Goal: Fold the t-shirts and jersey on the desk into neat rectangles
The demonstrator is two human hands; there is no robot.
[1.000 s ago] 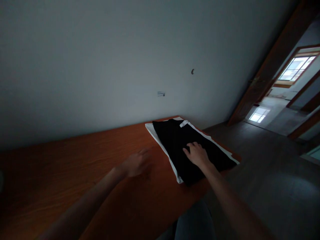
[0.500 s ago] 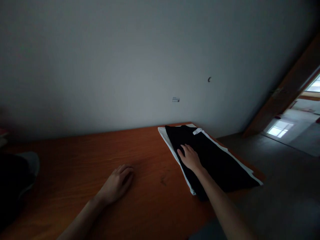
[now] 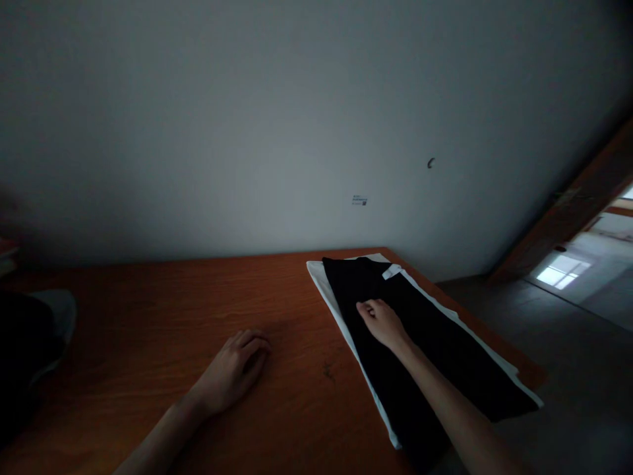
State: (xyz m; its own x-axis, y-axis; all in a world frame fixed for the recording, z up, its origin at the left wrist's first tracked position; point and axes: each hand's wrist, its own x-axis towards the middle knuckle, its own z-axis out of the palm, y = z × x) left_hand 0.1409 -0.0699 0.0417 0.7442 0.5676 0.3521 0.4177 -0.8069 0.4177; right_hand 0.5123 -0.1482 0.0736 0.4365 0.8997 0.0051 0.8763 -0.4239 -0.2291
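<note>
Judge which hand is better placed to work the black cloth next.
Right, probably: the right hand is curled over the black cloth, though any grip is unclear. The left hand rests on the table, apart from the cloth.

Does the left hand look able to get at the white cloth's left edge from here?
Probably yes: nothing stands on the stretch of table between the left hand and the white cloth, whose left edge shows beyond the black cloth. The right hand is past that edge.
</note>
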